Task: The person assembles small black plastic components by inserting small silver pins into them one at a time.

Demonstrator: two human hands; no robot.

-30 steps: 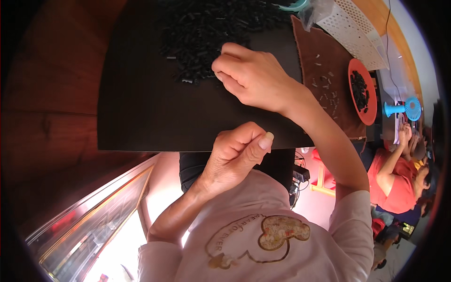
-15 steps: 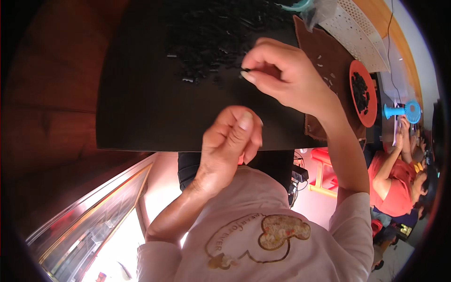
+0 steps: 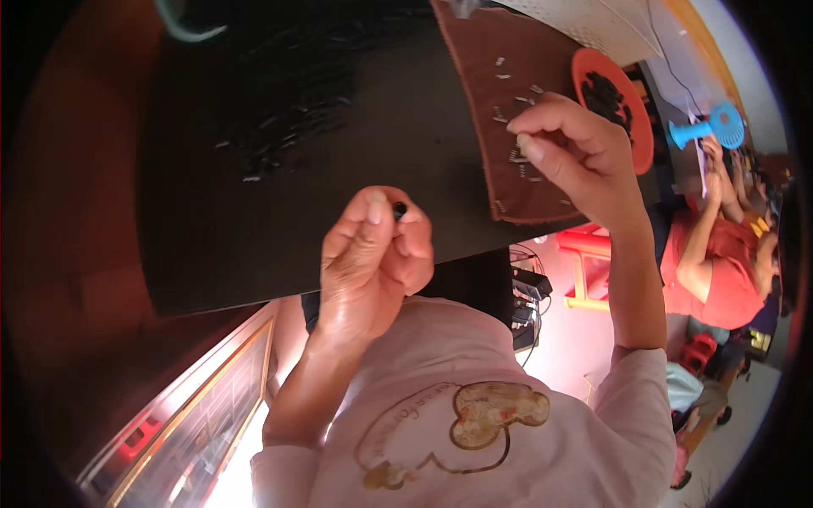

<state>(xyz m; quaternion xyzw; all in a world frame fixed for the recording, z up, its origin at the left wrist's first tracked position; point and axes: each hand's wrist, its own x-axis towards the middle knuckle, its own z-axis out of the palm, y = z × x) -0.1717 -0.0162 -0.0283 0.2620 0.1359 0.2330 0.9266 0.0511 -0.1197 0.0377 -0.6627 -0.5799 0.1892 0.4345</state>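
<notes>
Between thumb and fingers, my left hand [image 3: 373, 254] holds a small black cylinder-shaped piece [image 3: 400, 209], its round end showing. My right hand [image 3: 589, 157] is over a brown cloth [image 3: 466, 80], thumb and forefinger brought together in a pinch. Anything at those fingertips is too small to make out. Small silvery pieces, which look like springs [image 3: 514, 156], lie scattered on the cloth beside and below the right fingertips. A wide pile of small black pieces [image 3: 292, 102] covers the far left of the dark table [image 3: 406, 161].
An orange-red plate [image 3: 641, 148] with black pieces stands right of the cloth. Behind it is a white perforated basket [image 3: 584, 25]. Past the table, a person in a red top [image 3: 720, 271] sits near a blue fan [image 3: 720, 127]. A red stool [image 3: 584, 245] stands below the table's edge.
My right hand has gone from beside the black pile to above the cloth. The left hand has turned, so the black piece now shows in it. The view has shifted right.
</notes>
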